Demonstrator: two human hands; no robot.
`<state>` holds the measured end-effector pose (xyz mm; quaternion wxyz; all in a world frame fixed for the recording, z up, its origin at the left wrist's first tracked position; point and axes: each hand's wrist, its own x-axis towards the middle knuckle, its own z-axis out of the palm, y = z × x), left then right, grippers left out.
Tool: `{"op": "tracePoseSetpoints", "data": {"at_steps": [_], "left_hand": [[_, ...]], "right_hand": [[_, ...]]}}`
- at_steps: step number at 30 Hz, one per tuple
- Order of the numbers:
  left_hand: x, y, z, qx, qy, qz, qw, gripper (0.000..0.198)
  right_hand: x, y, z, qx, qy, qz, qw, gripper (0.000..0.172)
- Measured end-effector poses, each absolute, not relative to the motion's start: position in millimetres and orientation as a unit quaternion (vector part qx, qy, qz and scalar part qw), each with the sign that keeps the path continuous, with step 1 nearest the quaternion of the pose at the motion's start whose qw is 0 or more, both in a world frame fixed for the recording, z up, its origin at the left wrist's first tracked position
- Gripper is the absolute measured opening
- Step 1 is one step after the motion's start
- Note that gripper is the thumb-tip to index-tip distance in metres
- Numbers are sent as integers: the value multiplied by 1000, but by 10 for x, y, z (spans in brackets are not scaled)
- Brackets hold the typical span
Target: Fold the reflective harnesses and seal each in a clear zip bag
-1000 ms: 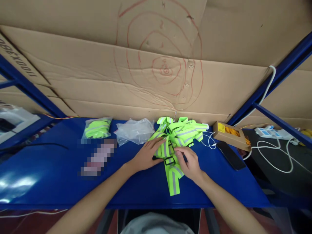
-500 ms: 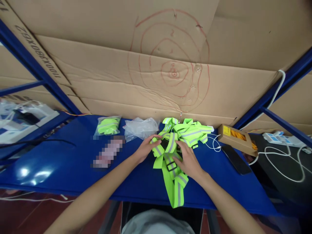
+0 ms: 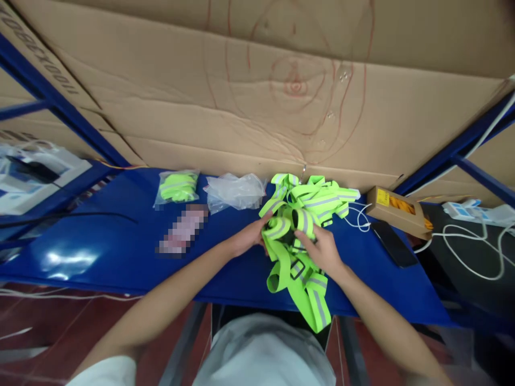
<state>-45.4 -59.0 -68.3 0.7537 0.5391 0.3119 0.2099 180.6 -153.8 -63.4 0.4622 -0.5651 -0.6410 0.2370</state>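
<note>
A neon-green reflective strap vest with grey stripes and black buckles is lifted off the blue table, its lower end hanging past the front edge. My left hand grips its left side and my right hand grips its upper right part. Behind them lies a pile of the same green reflective straps.
A bagged green vest and empty clear plastic bags lie at the back left. A cardboard box, a black phone and white cables are to the right. Cardboard sheets line the back wall.
Both hands gathered one strap vest from the pile and drew it toward me, off the table surface; its tail now hangs over the front edge. The view tilted down.
</note>
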Motion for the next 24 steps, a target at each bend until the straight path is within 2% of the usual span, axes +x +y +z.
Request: {"op": "tracePoseSetpoints", "data": {"at_steps": [3, 6, 7, 9, 12, 14, 16, 19, 22, 24], "left_hand": [[-528, -530, -670, 668, 254, 338, 612, 74], [-560, -543, -658, 797, 179, 389, 425, 104], [-555, -568, -658, 828, 167, 393, 364, 108], [-526, -627, -668, 876, 145, 398, 233, 99], [-482, -688, -700, 910, 105, 388, 103, 66], [-475, -696, -715, 912, 93, 390, 88, 45], [-485, -694, -706, 907, 100, 397, 104, 34], [-508, -700, -638, 887, 151, 414, 141, 15], [-530, -707, -550, 850, 217, 405, 259, 19], [-544, -698, -512, 818, 230, 361, 383, 27]], "right_hand": [[1859, -1499, -645, -586, -578, 297, 483, 41], [1876, -1484, -626, -582, -537, 365, 490, 44], [1869, -1488, -613, -579, -527, 382, 491, 45], [1840, -1503, -588, -568, -504, 415, 501, 44], [1804, -1509, -580, -549, -472, 482, 493, 47], [1811, -1494, -602, -570, -473, 483, 467, 50], [1846, -1482, -626, -603, -484, 443, 454, 54], [1906, -1514, -615, -617, -554, 265, 492, 51], [1907, -1612, -538, -553, -650, 21, 522, 49], [1866, -1677, -479, -501, -706, -51, 498, 52]]}}
